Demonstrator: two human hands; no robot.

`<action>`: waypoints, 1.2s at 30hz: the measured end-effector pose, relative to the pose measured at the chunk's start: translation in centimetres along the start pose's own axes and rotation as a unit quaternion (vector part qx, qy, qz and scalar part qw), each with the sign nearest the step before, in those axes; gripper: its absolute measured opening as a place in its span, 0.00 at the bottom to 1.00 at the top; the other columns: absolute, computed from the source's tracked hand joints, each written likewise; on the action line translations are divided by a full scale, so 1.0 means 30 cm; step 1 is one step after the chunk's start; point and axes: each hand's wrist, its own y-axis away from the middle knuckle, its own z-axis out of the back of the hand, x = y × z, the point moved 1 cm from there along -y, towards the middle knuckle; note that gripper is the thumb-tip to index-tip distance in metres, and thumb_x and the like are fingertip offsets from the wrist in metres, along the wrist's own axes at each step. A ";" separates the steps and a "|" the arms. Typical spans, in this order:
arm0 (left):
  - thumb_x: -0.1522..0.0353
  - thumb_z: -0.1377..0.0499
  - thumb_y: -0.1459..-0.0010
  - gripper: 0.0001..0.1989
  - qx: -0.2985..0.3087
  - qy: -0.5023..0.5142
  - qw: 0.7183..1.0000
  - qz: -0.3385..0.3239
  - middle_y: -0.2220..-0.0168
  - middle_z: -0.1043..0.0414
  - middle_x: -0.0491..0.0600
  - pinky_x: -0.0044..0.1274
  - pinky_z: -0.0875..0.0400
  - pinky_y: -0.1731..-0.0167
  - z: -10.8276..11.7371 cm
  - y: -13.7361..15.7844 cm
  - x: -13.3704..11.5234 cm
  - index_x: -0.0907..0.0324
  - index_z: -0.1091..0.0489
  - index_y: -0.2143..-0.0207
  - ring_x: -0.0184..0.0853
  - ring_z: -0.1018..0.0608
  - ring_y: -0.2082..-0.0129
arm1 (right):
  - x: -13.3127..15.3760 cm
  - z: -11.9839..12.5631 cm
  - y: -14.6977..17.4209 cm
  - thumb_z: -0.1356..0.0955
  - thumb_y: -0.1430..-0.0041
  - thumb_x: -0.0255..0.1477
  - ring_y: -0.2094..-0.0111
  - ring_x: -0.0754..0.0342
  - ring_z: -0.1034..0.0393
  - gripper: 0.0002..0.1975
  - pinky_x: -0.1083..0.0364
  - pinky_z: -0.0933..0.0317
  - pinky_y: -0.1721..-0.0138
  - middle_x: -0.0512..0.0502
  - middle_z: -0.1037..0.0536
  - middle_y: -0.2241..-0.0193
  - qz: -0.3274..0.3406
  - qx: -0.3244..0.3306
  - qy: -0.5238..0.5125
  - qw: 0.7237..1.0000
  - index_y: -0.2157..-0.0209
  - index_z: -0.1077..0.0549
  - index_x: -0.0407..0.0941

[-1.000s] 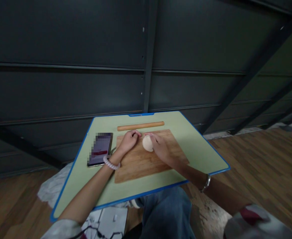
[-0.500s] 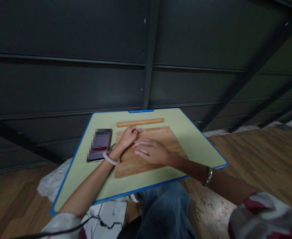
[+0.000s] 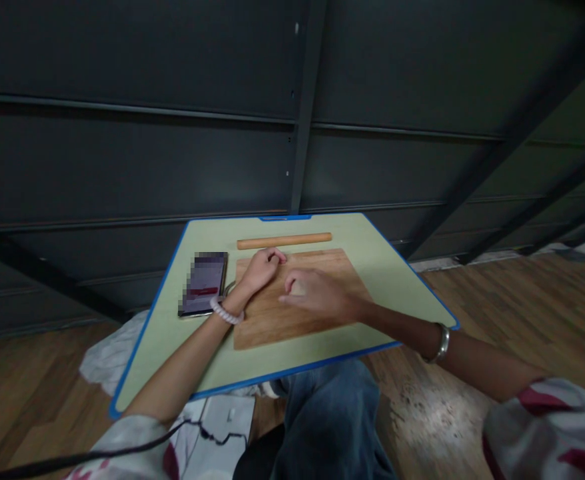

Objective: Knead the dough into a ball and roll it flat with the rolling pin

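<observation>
Plainly, I had the pale dough point(image 3: 298, 287) near the middle of the frame, over the wooden board point(image 3: 272, 321), mostly covered by the right hand point(image 3: 320, 293). Only a sliver of it showed, so I couldn't make out its long axis or which way it pointed. The right fingers bent over it, close together, with the thumb along its lower side; whether they pinched it I couldn't tell. Left of centre, the left hand point(image 3: 263, 269) lay at the board's upper left part, fingers loosely curled, any grip hidden. Above the board, the rolling pin point(image 3: 285, 241) ran nearly level across the frame, right end slightly higher. Left of the board, a phone point(image 3: 203, 287) slanted toward the upper right on the pale green table point(image 3: 397, 287).
</observation>
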 end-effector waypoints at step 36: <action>0.72 0.54 0.48 0.12 0.010 0.003 1.000 -0.013 0.72 0.27 0.48 0.24 0.33 0.64 -0.005 0.001 0.005 0.61 0.30 0.74 0.33 0.27 0.69 | -0.088 -0.021 -0.033 0.41 0.41 0.41 0.73 0.54 0.33 0.18 0.56 0.39 0.68 0.48 0.27 0.76 -0.198 -0.305 -0.172 0.916 0.77 0.33 0.45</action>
